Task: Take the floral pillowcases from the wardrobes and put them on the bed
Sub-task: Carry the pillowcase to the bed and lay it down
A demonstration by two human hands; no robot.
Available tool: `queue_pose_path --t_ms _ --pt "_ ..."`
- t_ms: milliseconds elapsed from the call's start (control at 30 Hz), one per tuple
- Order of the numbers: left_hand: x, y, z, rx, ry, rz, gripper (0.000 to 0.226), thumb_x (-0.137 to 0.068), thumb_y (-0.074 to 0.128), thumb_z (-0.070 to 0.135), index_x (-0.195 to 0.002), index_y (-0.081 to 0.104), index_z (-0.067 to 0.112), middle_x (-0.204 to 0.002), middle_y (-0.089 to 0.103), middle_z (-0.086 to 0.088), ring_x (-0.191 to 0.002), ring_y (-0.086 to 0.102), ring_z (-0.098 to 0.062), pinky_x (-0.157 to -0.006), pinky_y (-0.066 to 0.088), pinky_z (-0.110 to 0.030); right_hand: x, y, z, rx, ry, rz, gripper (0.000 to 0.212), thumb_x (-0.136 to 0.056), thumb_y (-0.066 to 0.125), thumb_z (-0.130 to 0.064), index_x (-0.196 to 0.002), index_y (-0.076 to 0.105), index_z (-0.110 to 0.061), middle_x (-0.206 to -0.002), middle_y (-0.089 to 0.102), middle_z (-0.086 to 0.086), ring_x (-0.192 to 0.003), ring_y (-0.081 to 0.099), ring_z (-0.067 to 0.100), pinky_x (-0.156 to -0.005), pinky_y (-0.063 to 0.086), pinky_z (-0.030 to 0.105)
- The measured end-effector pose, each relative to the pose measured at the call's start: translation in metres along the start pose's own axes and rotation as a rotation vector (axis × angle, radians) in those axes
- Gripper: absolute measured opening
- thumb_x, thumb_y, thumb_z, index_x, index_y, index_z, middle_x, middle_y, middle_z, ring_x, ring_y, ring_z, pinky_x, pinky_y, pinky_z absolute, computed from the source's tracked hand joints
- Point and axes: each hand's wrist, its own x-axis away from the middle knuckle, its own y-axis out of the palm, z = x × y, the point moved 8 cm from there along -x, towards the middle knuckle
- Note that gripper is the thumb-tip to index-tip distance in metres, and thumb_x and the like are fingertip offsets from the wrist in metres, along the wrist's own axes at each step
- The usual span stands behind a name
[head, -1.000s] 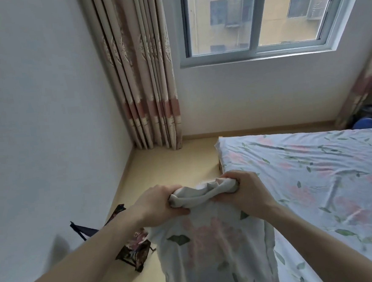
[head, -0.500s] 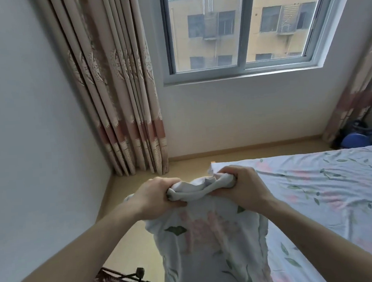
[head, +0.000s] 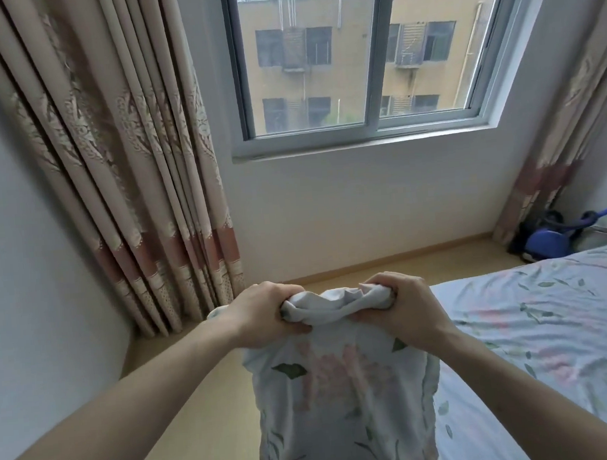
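- We grip the floral pillowcase (head: 342, 399) by its bunched top edge, holding it up in front of us so that it hangs down over the floor (head: 207, 416), just beside the bed (head: 554, 338).
- Our left hand (head: 265, 315) has its fingers curled tightly round the left end of the gathered fabric.
- Our right hand (head: 401, 309) clenches the right end of it in the same way, thumb underneath.
- The pillowcase is pale, printed with pink flowers and green leaves, much like the sheet on the bed.
- A patterned curtain (head: 129, 170) hangs in the left corner, next to the window (head: 365, 56).
- Another curtain (head: 568, 132) hangs at the right, with a blue object (head: 543, 245) on the floor below it.
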Motion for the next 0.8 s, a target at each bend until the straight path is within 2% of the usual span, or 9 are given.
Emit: queue_pose_path --t_ms 100,200,267,400,467,567,667,800 --pt "-0.054 -0.013 -0.020 -0.022 0.049 -0.002 0.025 -0.073 0.072 0.059 -0.085 0.058 0.041 -0.078 0.067 0.013 -0.076 0.059 -0.017 -0.074 0.053 -0.037 -0.047 0.002 0.018 0.004 0.020 0.036 0.025 -0.069 0.092 -0.045 -0.086 0.076 -0.035 -0.085 0.074 -0.022 -0.080 0.069 0.007 -0.072 0.056 0.035" --pt "-0.105 -0.019 -0.039 -0.025 0.066 -0.002 0.034 -0.073 0.073 0.058 -0.090 0.061 0.031 -0.078 0.067 0.010 -0.075 0.058 -0.018 -0.074 0.054 -0.037 -0.089 0.005 0.040 0.013 0.040 0.047 0.027 -0.067 0.093 -0.046 -0.087 0.076 -0.037 -0.086 0.075 -0.020 -0.083 0.069 0.007 -0.074 0.056 0.035" --pt "-0.149 -0.020 -0.056 -0.019 0.078 -0.023 0.032 -0.074 0.076 0.055 -0.088 0.060 0.031 -0.076 0.066 0.011 -0.073 0.055 -0.015 -0.072 0.053 -0.034 -0.126 0.010 0.063 0.017 0.051 0.059 0.028 -0.067 0.094 -0.046 -0.086 0.076 -0.036 -0.086 0.075 -0.018 -0.082 0.069 0.009 -0.074 0.056 0.036" --pt "-0.237 -0.022 -0.084 -0.026 0.100 -0.078 0.028 -0.078 0.080 0.049 -0.075 0.053 0.049 -0.070 0.061 0.018 -0.066 0.051 -0.002 -0.068 0.046 -0.027 -0.199 0.016 0.115 0.005 0.065 0.103 0.029 -0.067 0.093 -0.050 -0.086 0.076 -0.036 -0.086 0.075 -0.017 -0.081 0.069 0.012 -0.073 0.056 0.038" --pt "-0.281 -0.024 -0.098 -0.032 0.095 -0.108 0.028 -0.078 0.080 0.050 -0.076 0.052 0.053 -0.072 0.062 0.019 -0.069 0.052 -0.003 -0.070 0.048 -0.028 -0.235 0.019 0.140 -0.011 0.088 0.107 0.029 -0.067 0.092 -0.051 -0.087 0.076 -0.037 -0.088 0.075 -0.017 -0.082 0.070 0.012 -0.074 0.056 0.040" --pt "-0.351 -0.030 -0.116 -0.046 0.096 -0.140 0.025 -0.076 0.078 0.051 -0.083 0.056 0.044 -0.078 0.066 0.014 -0.073 0.055 -0.010 -0.076 0.055 -0.034 -0.286 0.017 0.173 -0.033 0.123 0.119 0.029 -0.068 0.091 -0.051 -0.089 0.076 -0.038 -0.089 0.075 -0.018 -0.084 0.070 0.011 -0.075 0.057 0.040" --pt "-0.409 -0.038 -0.125 -0.031 0.114 -0.129 0.024 -0.076 0.079 0.051 -0.088 0.060 0.042 -0.081 0.067 0.015 -0.076 0.056 -0.009 -0.078 0.054 -0.034 -0.333 0.010 0.199 -0.025 0.143 0.123 0.030 -0.069 0.089 -0.053 -0.090 0.076 -0.037 -0.091 0.076 -0.018 -0.085 0.071 0.010 -0.077 0.057 0.041" --pt "-0.479 -0.043 -0.138 -0.045 0.144 -0.138 0.035 -0.074 0.076 0.056 -0.094 0.063 0.030 -0.083 0.068 0.011 -0.078 0.059 -0.013 -0.077 0.055 -0.036 -0.385 0.000 0.227 -0.018 0.156 0.152 0.035 -0.066 0.089 -0.057 -0.091 0.076 -0.037 -0.090 0.075 -0.017 -0.085 0.071 0.010 -0.076 0.058 0.040"
